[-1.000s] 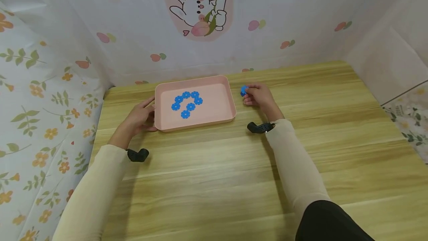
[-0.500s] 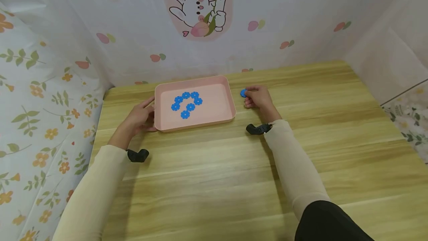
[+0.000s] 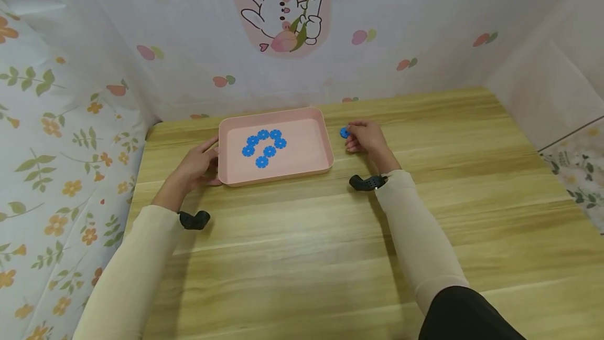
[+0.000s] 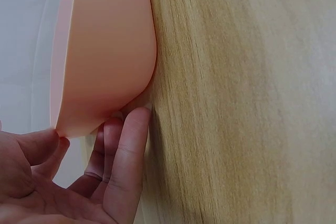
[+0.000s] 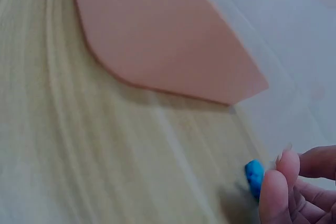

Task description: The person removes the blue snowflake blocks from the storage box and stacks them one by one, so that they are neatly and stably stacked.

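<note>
The right hand (image 3: 367,138) rests on the wooden worktop (image 3: 330,240), just right of the pink tray (image 3: 311,167). Its curled fingers (image 5: 278,182) pinch a small blue flower piece (image 3: 344,132) at the fingertips, near the tray's far right corner. The left hand (image 3: 195,166) touches the left wall of the tray with relaxed, nearly straight fingers (image 4: 123,161). Seven blue flower pieces (image 3: 263,147) lie inside the tray, close together.

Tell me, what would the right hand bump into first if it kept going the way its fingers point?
Probably the pink tray. The right hand pinches a blue flower piece and its fingers point left toward the tray's right wall, with only bare table between. Depth is hard to judge.
</note>
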### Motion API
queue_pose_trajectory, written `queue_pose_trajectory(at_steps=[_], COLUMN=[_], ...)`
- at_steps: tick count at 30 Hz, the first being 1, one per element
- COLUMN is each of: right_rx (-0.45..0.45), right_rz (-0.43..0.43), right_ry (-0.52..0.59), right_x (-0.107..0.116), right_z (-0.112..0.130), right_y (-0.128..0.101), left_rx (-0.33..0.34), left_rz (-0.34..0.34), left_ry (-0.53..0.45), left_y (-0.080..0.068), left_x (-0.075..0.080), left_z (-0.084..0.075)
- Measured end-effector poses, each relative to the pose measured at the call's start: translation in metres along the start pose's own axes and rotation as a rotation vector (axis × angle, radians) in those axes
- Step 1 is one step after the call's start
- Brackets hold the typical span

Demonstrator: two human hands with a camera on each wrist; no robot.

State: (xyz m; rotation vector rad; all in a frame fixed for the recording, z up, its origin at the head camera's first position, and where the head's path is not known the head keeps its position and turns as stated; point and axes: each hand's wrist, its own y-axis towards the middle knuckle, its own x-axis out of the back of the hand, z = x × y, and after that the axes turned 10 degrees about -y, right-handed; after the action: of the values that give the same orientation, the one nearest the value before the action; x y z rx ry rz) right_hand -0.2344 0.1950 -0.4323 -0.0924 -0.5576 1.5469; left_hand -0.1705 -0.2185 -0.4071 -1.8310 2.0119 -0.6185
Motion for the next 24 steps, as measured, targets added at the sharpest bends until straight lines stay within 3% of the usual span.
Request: queue_pose_trajectory(at_steps=[11, 24], right_rx=[0.071, 0.137], right_rz=[0.004, 0.117], right_ry=[-0.051, -0.121], right_x=[-0.007, -0.051], right_z=[0.027, 0.055], right_y=[-0.008, -0.014], left_rx=[0.0, 0.005], left_rz=[0.02, 0.025], left_ry=[0.009, 0.006], left_y=[0.001, -0.002], left_x=[0.001, 0.0], left_z=[0.002, -0.001])
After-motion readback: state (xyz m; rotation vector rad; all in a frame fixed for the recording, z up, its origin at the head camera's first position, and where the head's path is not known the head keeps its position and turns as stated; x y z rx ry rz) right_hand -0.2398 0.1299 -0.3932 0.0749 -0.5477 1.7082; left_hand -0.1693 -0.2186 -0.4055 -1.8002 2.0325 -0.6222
